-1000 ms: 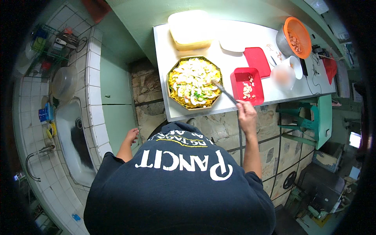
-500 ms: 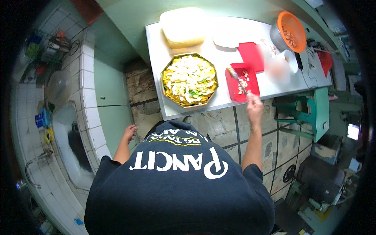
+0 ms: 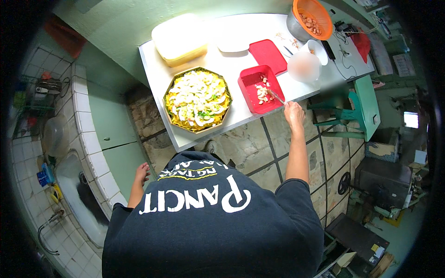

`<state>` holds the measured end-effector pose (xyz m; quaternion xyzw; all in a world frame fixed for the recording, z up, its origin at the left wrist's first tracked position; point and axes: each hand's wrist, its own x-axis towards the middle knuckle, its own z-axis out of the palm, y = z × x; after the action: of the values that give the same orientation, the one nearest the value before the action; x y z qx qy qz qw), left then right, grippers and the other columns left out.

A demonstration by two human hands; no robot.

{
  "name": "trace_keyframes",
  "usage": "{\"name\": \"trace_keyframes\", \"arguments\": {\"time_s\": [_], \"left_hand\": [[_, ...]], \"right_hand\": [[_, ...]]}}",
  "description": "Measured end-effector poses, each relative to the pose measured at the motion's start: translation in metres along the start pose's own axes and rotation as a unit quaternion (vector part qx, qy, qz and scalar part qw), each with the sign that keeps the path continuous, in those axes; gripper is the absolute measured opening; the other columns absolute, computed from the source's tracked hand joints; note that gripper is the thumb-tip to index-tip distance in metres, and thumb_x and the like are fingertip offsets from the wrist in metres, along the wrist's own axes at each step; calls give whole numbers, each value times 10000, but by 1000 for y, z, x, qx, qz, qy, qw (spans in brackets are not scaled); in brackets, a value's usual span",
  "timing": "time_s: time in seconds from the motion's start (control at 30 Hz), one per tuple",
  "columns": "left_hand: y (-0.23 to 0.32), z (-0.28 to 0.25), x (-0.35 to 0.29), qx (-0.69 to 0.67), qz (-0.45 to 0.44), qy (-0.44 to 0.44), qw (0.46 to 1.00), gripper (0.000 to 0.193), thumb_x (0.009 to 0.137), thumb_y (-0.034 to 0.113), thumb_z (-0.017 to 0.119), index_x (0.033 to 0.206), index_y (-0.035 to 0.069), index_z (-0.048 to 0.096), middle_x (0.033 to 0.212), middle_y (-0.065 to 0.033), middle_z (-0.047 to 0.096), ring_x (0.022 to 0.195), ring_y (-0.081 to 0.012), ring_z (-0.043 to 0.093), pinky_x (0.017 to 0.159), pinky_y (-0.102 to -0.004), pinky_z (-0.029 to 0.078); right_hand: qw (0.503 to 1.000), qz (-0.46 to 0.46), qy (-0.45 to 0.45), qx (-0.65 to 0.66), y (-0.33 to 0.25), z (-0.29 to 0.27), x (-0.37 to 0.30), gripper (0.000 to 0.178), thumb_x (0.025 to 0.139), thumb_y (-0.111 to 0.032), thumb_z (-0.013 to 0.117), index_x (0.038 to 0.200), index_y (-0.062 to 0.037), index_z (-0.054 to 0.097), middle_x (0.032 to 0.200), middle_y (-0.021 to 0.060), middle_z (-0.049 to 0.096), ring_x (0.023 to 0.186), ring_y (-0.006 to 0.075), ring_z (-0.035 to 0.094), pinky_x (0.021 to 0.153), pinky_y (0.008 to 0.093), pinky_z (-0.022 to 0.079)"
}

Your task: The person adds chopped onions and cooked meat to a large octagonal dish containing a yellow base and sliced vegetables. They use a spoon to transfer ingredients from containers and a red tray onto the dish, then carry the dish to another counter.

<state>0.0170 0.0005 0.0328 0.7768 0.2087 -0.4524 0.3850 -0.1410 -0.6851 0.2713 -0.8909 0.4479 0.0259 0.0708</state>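
My right hand [image 3: 294,113] is closed round the handle of a slim metal utensil [image 3: 277,97]. Its far end dips among pale chopped bits [image 3: 263,92] in a red rectangular plastic container [image 3: 246,86], so I cannot tell whether it is a spoon or a fork. To the left on the table, an octagonal tray [image 3: 167,104] holds yellow food topped with egg slices and green bits [image 3: 198,99]. My left hand [image 3: 142,173] hangs beside my body near the green cabinet, empty, with its fingers loosely apart.
On the white table [image 3: 241,121] stand a yellowish tub [image 3: 180,41], a red lid [image 3: 269,55], a white cup [image 3: 315,50] and an orange strainer [image 3: 324,14] of shrimp-like pieces over a metal pot. A green stool [image 3: 354,109] is beside the table, and a sink [image 3: 76,185] at left.
The utensil's end has dropped from above the red container's left side into the chopped bits. My view has shifted, moving the table items leftward. My left hand still hangs at my side.
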Motion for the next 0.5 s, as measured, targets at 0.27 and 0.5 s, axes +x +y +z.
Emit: {"name": "trace_keyframes", "arguments": {"time_s": [0.27, 0.5], "left_hand": [[-3, 1, -5, -26, -18, 11, 999, 434, 911, 342, 547, 1329, 237, 495, 1062, 45, 606, 793, -139, 559, 658, -349, 417], [7, 10, -22, -12, -63, 24, 998, 444, 901, 357, 553, 1327, 241, 506, 1069, 35, 618, 805, -137, 559, 675, -366, 425]], "right_hand": [[987, -80, 77, 112, 2, -18, -18, 250, 931, -260, 529, 938, -51, 666, 944, 158, 641, 878, 351, 624, 770, 454, 479], [936, -259, 39, 237, -117, 10, -70, 180, 928, -200, 562, 985, -55, 653, 850, 120, 611, 794, 306, 617, 711, 374, 482]]}}
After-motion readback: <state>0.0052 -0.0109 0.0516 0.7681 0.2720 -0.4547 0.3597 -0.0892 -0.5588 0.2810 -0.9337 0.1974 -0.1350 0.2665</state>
